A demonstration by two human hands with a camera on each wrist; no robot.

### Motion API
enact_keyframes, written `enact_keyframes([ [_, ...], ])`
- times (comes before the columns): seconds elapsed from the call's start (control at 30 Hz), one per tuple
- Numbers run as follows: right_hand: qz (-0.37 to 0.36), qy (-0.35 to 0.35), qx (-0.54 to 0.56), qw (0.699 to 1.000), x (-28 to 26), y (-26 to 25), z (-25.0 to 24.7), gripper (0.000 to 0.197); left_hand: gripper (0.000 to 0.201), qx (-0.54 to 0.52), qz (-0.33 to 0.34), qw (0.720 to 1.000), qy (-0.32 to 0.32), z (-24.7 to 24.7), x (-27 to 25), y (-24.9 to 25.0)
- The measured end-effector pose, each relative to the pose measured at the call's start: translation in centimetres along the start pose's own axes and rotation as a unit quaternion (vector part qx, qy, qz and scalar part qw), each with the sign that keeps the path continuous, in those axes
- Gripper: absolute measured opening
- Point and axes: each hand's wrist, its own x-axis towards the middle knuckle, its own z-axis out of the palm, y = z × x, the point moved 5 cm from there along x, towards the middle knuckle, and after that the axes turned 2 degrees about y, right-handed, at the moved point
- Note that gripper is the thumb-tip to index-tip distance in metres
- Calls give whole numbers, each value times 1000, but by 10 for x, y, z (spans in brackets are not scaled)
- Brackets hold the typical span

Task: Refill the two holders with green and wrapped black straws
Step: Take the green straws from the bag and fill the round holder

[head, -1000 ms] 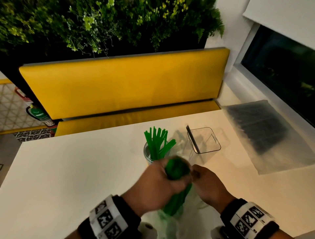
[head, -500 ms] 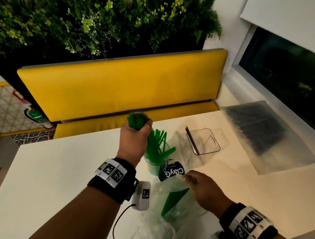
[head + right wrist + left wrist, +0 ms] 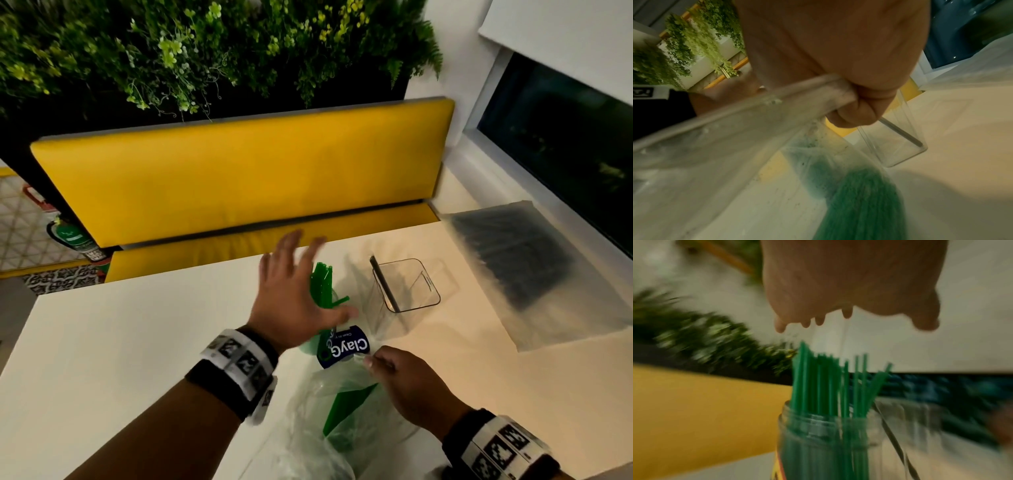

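Note:
Green straws (image 3: 322, 284) (image 3: 824, 386) stand upright in a round clear jar (image 3: 818, 443) with a blue label (image 3: 344, 346) at mid table. My left hand (image 3: 298, 284) (image 3: 838, 318) hovers over their tops, fingers spread, holding nothing. My right hand (image 3: 394, 373) (image 3: 851, 110) pinches the rim of a clear plastic bag (image 3: 329, 411) (image 3: 735, 146) that holds more green straws (image 3: 346, 407) (image 3: 859, 203). To the jar's right stands a square clear holder (image 3: 411, 287) (image 3: 900, 146) with one black straw (image 3: 383, 284) leaning inside. A flat pack of wrapped black straws (image 3: 513, 253) lies at the right.
The white table (image 3: 137, 342) has bare surface at left and front right. A yellow bench backrest (image 3: 239, 178) runs behind it under hanging plants (image 3: 205, 51). A dark window (image 3: 565, 137) lies along the right side.
My left hand lifted a bundle of green straws out of the bag, carried it over to the jar and let go; it now hovers open above the straws. My right hand kept hold of the bag.

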Motion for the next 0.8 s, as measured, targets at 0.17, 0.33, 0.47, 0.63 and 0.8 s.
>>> enact_keyframes([
  [0.17, 18, -15, 15, 1000, 3, -1, 6, 28, 68, 224, 38, 968, -106, 44, 10, 7],
  [0.33, 27, -23, -6, 999, 2, 5, 4, 34, 38, 173, 32, 984, 21, 30, 29, -7],
  [0.47, 27, -31, -5, 999, 1, 4, 2, 32, 28, 166, 38, 985, 29, 27, 35, -8],
  [0.63, 25, -37, -5, 999, 1, 4, 3, 32, 28, 204, 33, 978, -32, 36, 43, -12],
  [0.8, 34, -40, -13, 999, 2, 10, 6, 32, 34, 239, 12, 968, -71, 36, 52, -21],
])
